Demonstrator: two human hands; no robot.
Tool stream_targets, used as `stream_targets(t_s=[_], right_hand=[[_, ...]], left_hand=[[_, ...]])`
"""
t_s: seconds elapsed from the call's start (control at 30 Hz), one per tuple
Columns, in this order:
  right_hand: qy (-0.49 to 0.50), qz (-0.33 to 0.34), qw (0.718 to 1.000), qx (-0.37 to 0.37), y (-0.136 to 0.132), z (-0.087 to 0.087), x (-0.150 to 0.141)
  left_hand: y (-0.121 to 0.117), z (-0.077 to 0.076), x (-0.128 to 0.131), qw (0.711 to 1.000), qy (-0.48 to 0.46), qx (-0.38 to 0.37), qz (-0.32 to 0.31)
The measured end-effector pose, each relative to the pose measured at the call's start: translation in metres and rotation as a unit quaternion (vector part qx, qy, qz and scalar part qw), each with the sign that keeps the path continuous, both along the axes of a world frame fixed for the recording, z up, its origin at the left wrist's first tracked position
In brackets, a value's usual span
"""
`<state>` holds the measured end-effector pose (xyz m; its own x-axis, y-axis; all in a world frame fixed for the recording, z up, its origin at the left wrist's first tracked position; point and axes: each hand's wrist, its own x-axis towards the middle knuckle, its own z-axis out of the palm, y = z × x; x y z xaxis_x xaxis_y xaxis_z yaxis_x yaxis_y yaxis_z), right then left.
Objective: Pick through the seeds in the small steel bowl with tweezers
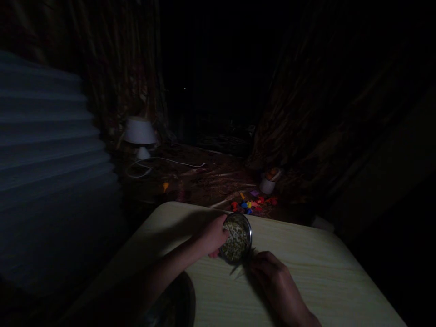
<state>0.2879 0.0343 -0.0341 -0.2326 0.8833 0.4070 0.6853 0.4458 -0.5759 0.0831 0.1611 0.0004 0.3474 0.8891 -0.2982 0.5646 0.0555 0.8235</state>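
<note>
My left hand (215, 236) grips the left rim of a round metal bowl (251, 234), with the thumb over the edge. The bowl is tilted so that its inside faces me. Finely chopped green and whitish bits (236, 238) show inside it. Just right of the bowl's lower edge is my right hand (269, 272), its fingers closed in a pinch. Thin, dark, pointed strips (240, 268) stick out by its fingertips under the bowl. In the dim light I cannot tell what they are.
The bowl is over a pale wood-look table (306, 254). A large dark round vessel (189, 295) sits at the near left, partly under my left forearm. Beyond the table are colourful small pieces (250, 205), a white pot (267, 185), a lamp (140, 131) and a white cord (170, 160).
</note>
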Motion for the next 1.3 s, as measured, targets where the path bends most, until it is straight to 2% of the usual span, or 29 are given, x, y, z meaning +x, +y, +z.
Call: stream_targets(t_s=[0.23,0.37,0.6,0.8,1.13,1.3], right_hand=[[-0.023,-0.001,0.999,-0.026,0.003,0.01,-0.004],[-0.031,0.003,0.999,-0.026,0.005,0.005,-0.001],[-0.039,0.001,0.999,-0.01,0.005,-0.002,0.002],[-0.032,0.0,0.999,-0.007,0.003,-0.004,0.005],[-0.03,0.007,0.999,0.014,0.002,-0.007,0.005],[-0.032,0.007,0.999,0.01,0.0,-0.007,0.003]], left_hand=[[0.0,0.002,0.004,1.0,0.002,0.029,-0.012],[-0.002,0.005,0.004,0.999,0.014,0.029,-0.028],[-0.001,0.008,0.004,0.995,0.031,0.075,-0.051],[0.0,0.006,0.003,0.996,0.02,0.075,-0.051],[-0.007,0.015,-0.001,0.987,0.058,0.135,-0.058],[-0.006,0.012,-0.001,0.984,0.062,0.155,-0.055]])
